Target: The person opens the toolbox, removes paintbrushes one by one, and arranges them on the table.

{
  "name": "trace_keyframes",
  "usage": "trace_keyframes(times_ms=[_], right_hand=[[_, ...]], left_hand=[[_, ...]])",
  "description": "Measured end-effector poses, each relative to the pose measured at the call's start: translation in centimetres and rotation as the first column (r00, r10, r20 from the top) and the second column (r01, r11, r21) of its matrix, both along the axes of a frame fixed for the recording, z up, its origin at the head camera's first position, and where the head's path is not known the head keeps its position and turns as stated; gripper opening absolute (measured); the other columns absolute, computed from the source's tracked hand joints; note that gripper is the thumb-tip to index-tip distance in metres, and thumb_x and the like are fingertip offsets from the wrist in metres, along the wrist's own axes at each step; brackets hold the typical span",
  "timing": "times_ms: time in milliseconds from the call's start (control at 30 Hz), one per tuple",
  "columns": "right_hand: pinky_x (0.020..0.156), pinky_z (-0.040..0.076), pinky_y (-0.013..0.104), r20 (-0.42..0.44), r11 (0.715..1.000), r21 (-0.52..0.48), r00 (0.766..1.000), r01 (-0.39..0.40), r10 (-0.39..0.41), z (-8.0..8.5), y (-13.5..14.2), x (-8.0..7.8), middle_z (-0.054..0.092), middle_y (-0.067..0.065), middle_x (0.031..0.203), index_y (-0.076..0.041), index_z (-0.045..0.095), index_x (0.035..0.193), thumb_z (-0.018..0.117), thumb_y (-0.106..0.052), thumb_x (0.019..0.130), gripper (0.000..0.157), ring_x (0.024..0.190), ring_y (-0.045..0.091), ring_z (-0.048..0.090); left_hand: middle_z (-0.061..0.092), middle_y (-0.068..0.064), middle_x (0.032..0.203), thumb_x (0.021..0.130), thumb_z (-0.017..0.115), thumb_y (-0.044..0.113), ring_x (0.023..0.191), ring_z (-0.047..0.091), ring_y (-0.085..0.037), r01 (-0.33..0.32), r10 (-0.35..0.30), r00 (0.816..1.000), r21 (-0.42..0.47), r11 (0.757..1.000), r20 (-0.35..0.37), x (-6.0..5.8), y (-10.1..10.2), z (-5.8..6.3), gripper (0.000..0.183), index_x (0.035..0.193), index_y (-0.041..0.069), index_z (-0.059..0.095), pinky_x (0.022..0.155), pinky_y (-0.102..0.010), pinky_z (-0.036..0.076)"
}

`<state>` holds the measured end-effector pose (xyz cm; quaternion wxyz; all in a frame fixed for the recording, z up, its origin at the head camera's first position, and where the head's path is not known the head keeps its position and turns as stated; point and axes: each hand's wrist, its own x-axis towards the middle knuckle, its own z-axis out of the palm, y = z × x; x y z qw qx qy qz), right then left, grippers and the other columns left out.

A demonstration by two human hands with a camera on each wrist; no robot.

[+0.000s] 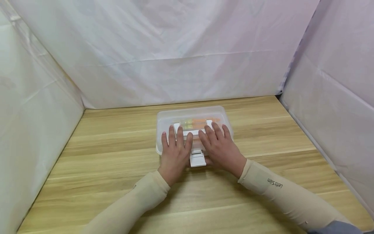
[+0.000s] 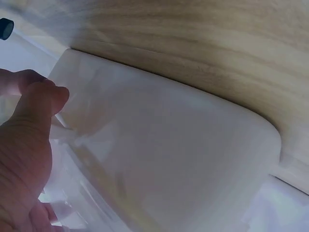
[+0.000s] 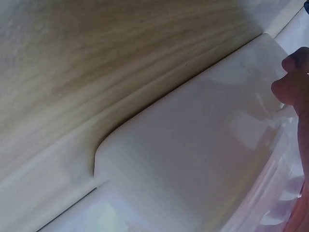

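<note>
A translucent plastic storage box (image 1: 191, 112) stands on the table with its lid down and a white carry handle (image 1: 195, 133) folded flat on top. Its white front latch (image 1: 197, 160) sticks out from the wall. My left hand (image 1: 174, 156) holds the box's left front part, fingers spread over the lid. On the other side of the latch, my right hand (image 1: 223, 148) grips the same edge. Both thumbs are at the front wall under the latch, as the left wrist view shows with the left thumb (image 2: 46, 99). Orange and yellow-green items (image 1: 201, 123) show through the lid.
The box stands on a wood-grain table (image 1: 117, 143). White cloth hangs as a back wall (image 1: 181, 71), with further cloth walls at the left (image 1: 35, 81) and right (image 1: 336, 87).
</note>
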<state>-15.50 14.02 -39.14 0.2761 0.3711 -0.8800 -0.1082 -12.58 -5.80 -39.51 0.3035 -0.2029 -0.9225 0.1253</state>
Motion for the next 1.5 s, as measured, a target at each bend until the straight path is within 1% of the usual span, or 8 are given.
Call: trace_keyframes(times_ms=[100,233,400,700,967,1233,1333,1500], right_hand=[[0.094,0.029,0.061,0.001,1.0,-0.001,1.0,-0.007,0.007,0.1,0.1,0.1,0.042,0.022,0.13,-0.004,0.037,0.133,0.052,-0.063,0.074,0.085,0.123,0.045,0.034],[0.094,0.029,0.061,0.01,1.0,0.0,1.0,-0.021,0.021,0.4,0.2,0.1,0.042,0.022,0.131,-0.003,0.036,0.134,0.051,-0.067,0.075,0.088,0.122,0.045,0.035],[0.094,0.029,0.061,0.028,0.999,-0.008,0.999,-0.038,0.038,0.5,0.4,0.1,0.041,0.022,0.132,-0.003,0.035,0.136,0.055,-0.065,0.074,0.089,0.122,0.045,0.035],[0.095,0.028,0.061,0.075,0.999,-0.026,0.996,-0.042,0.044,0.3,0.9,0.3,0.039,0.021,0.133,-0.004,0.033,0.137,0.064,-0.057,0.069,0.091,0.125,0.044,0.032],[0.095,0.028,0.062,0.093,0.999,-0.038,0.995,-0.039,0.042,0.4,1.0,0.7,0.04,0.021,0.133,-0.005,0.033,0.136,0.068,-0.057,0.068,0.092,0.125,0.044,0.032],[0.096,0.028,0.062,0.12,0.999,-0.04,0.992,-0.021,0.026,0.7,0.9,1.5,0.039,0.021,0.135,-0.006,0.033,0.137,0.067,-0.056,0.07,0.09,0.126,0.044,0.031],[0.097,0.028,0.061,0.119,0.998,-0.061,0.992,-0.032,0.039,0.7,1.0,1.6,0.04,0.02,0.135,-0.007,0.034,0.138,0.068,-0.054,0.071,0.088,0.127,0.042,0.031],[0.1,0.026,0.056,0.1,0.991,-0.093,0.989,-0.098,0.107,0.6,2.1,1.0,0.038,0.017,0.139,-0.01,0.034,0.14,0.066,-0.052,0.075,0.084,0.13,0.037,0.03]], left_hand=[[0.043,-0.026,0.13,0.069,0.071,0.042,0.122,0.034,-0.05,0.016,-0.016,1.0,0.004,1.0,0.005,0.0,-0.2,0.0,0.071,0.125,0.009,0.042,0.094,-0.061,0.03],[0.043,-0.026,0.13,0.064,0.071,0.054,0.122,0.034,-0.05,0.033,-0.033,0.999,-0.005,0.999,0.006,0.0,-0.4,0.1,0.082,0.126,0.01,0.042,0.095,-0.058,0.032],[0.043,-0.024,0.132,0.071,0.064,0.052,0.123,0.034,-0.048,0.042,-0.041,0.999,-0.051,0.998,0.024,-0.1,-0.9,0.4,0.074,0.129,0.012,0.041,0.095,-0.056,0.033],[0.044,-0.024,0.131,0.06,0.07,0.061,0.122,0.037,-0.046,0.078,-0.076,0.996,-0.07,0.994,0.039,0.0,-1.1,0.5,0.09,0.13,0.012,0.04,0.093,-0.054,0.035],[0.04,-0.023,0.134,0.06,0.068,0.068,0.125,0.033,-0.045,0.069,-0.066,0.994,-0.037,0.997,0.086,0.6,-1.0,0.7,0.094,0.13,0.013,0.038,0.095,-0.053,0.033],[0.042,-0.022,0.133,0.059,0.068,0.069,0.125,0.034,-0.043,0.093,-0.093,0.993,0.007,0.996,0.075,1.1,-1.1,0.9,0.092,0.127,0.013,0.042,0.094,-0.052,0.033],[0.04,-0.021,0.135,0.063,0.062,0.072,0.126,0.033,-0.042,0.095,-0.095,0.991,0.004,0.995,0.093,1.0,-1.3,0.8,0.091,0.129,0.013,0.041,0.095,-0.051,0.033],[0.036,-0.02,0.138,0.071,0.059,0.068,0.13,0.027,-0.041,0.147,-0.157,0.978,0.076,0.986,0.136,0.9,-2.6,1.0,0.086,0.134,0.013,0.04,0.1,-0.058,0.024]])
